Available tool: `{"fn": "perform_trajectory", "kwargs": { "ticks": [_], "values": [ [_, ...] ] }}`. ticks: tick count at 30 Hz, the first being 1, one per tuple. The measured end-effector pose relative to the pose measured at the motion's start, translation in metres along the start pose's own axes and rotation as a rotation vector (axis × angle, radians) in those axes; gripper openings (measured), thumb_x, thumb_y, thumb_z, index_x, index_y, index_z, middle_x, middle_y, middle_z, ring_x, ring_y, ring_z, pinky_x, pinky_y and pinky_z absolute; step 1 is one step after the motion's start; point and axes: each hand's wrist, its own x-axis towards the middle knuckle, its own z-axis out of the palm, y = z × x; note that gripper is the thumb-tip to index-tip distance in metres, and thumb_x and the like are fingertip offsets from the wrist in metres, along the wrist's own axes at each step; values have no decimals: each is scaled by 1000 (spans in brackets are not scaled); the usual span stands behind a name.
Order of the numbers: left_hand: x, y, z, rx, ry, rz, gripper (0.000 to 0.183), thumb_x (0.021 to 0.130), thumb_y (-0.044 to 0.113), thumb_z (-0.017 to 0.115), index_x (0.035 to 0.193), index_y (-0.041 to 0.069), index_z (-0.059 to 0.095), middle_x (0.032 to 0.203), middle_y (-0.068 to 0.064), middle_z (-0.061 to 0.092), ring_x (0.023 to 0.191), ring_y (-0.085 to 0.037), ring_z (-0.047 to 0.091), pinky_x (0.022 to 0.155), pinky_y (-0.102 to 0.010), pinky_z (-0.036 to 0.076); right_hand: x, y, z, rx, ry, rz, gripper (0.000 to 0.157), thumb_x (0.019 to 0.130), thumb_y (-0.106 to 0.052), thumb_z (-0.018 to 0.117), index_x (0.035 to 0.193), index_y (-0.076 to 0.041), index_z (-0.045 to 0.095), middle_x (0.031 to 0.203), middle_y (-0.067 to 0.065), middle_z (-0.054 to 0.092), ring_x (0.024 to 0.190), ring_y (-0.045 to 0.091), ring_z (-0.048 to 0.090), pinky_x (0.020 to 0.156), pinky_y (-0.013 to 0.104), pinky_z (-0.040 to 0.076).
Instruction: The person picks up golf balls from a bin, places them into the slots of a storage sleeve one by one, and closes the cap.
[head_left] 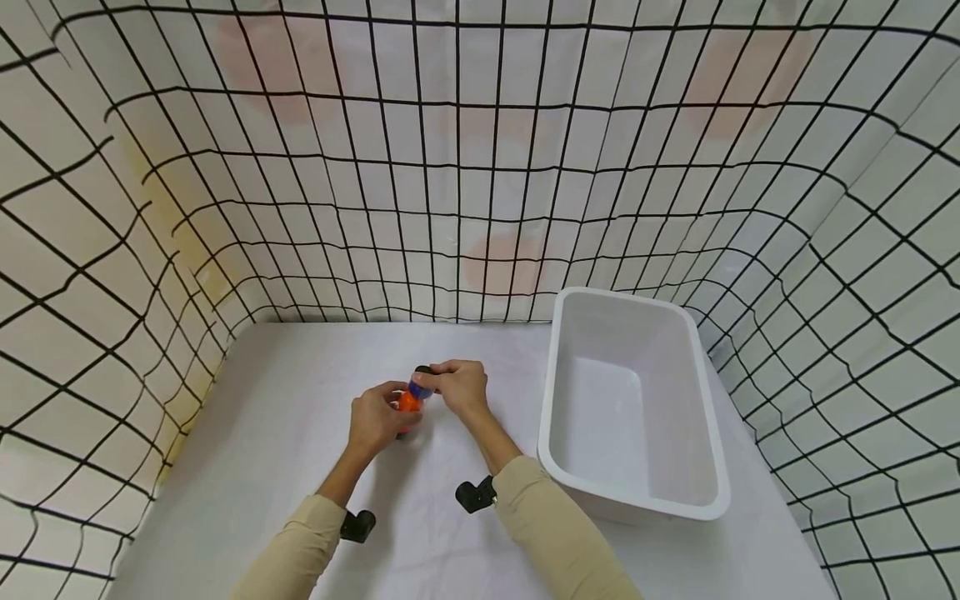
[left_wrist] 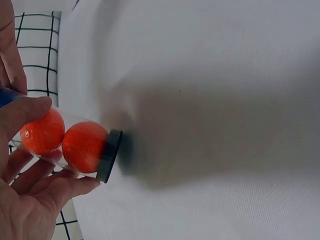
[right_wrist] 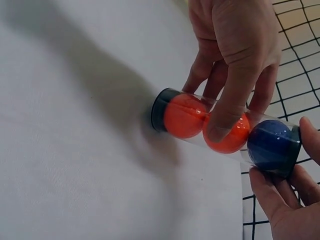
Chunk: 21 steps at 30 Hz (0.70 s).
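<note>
Both hands hold a clear tube (right_wrist: 240, 159) with black end caps and balls inside. Two orange balls (right_wrist: 184, 116) fill the part toward one cap (right_wrist: 159, 110), and a blue ball (right_wrist: 270, 145) sits at the other end. My left hand (head_left: 375, 418) grips the tube around its orange balls, thumb across the wall. At the blue end, my right hand (head_left: 459, 386) pinches the tube by its cap with thumb and fingers. In the left wrist view the black cap (left_wrist: 109, 156) points toward the white cloth, and the tube is tilted.
A white plastic tub (head_left: 558, 475) stands to the right of the hands on the white-covered table (head_left: 300, 358). Black wire mesh (head_left: 465, 217) rises at the back and along both sides. Small black devices (head_left: 357, 526) are strapped at both wrists.
</note>
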Motion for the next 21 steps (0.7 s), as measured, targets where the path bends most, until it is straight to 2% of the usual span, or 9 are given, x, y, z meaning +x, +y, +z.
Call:
{"fn": "perform_trajectory", "kwargs": {
  "ticks": [3, 5, 9, 12, 16, 19, 21],
  "values": [
    [-1, -2, 1, 5, -7, 3, 46, 75, 15, 89, 117, 4, 73, 107, -22, 76, 91, -33, 74, 70, -37, 63, 1, 2, 1, -26, 0, 15, 32, 73, -22, 92, 94, -2, 80, 97, 15, 77, 76, 24, 74, 68, 30, 59],
    [-1, -4, 2, 17, -11, -1, 47, 75, 16, 88, 117, 4, 73, 107, -22, 76, 92, -34, 74, 74, -39, 63, 1, 3, 2, -87, -10, 17, 32, 73, -26, 91, 94, -5, 80, 95, 11, 77, 77, 21, 71, 63, 27, 54],
    [-3, -7, 2, 28, -16, -11, 47, 75, 16, 89, 118, 4, 72, 109, -22, 75, 96, -35, 74, 79, -43, 62, 2, -3, 1, -273, -74, -23, 32, 75, -32, 89, 94, -8, 80, 97, 9, 77, 91, 25, 64, 63, 27, 46],
    [-4, -5, 1, 29, -21, 26, 47, 75, 15, 89, 118, 3, 72, 108, -22, 75, 94, -36, 74, 79, -45, 62, 4, -15, -6, -435, -147, -49, 34, 78, -36, 86, 98, -9, 79, 106, 10, 76, 104, 31, 62, 70, 33, 49],
    [-4, -2, -3, 27, -17, 58, 48, 74, 14, 89, 117, 4, 72, 108, -21, 76, 93, -35, 75, 80, -46, 62, 9, -38, -25, -615, -253, -54, 41, 83, -38, 81, 108, -6, 76, 118, 11, 73, 112, 34, 64, 86, 41, 55],
    [-3, 0, -9, 26, -14, 44, 49, 73, 13, 88, 118, 5, 72, 109, -21, 75, 95, -37, 75, 80, -47, 61, 14, -58, -46, -699, -299, -67, 43, 88, -37, 76, 116, -4, 73, 124, 12, 71, 115, 32, 64, 93, 42, 55],
    [-3, 1, -13, 36, -18, 43, 49, 73, 13, 87, 119, 5, 71, 109, -22, 75, 97, -38, 74, 80, -47, 61, 17, -71, -63, -720, -311, -74, 43, 91, -35, 73, 120, -4, 71, 126, 13, 69, 112, 32, 67, 94, 42, 55]
  ]
}}
